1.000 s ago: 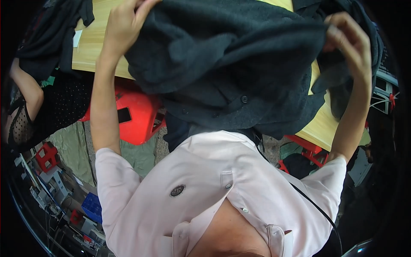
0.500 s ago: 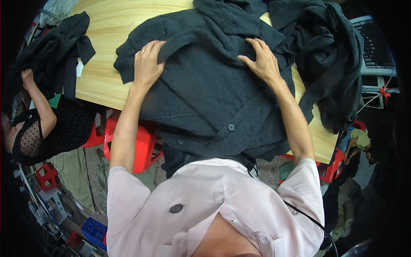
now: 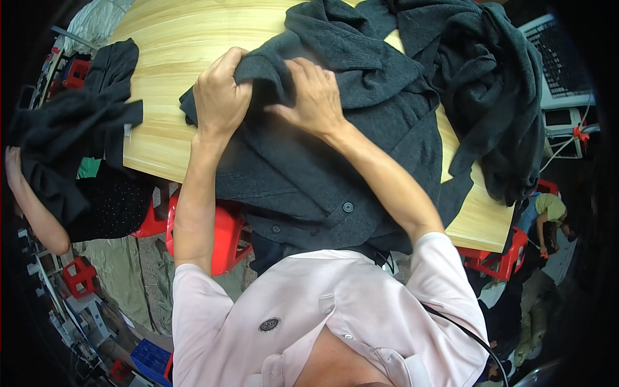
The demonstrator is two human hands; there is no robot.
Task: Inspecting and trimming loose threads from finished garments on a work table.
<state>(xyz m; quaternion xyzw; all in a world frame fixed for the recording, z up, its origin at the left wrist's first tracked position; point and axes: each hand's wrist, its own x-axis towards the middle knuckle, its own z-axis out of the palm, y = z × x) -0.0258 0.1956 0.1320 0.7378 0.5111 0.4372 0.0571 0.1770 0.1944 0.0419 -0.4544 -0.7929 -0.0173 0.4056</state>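
A dark charcoal knitted cardigan (image 3: 309, 174) with round buttons lies spread in front of me, its lower part hanging over the near table edge. My left hand (image 3: 221, 97) is closed around a raised fold at the cardigan's left side. Just right of it, my right hand (image 3: 314, 97) rests at the same lifted fabric, thumb and fingers apart. A ribbed, bunched part of the garment rises beyond both hands. What lies under the lifted fold is in shadow.
The cardigan is on a pale wood-grain table (image 3: 174, 58). More dark knitwear (image 3: 493, 97) is heaped at the right. On the left, a co-worker's arm (image 3: 40, 206) is beside another dark garment (image 3: 58, 129). Red plastic stools (image 3: 222, 235) stand under the near edge.
My left hand has closed on the cardigan and lifted a fold. My right hand has moved left, close to it. The co-worker's garment and arm have shifted.
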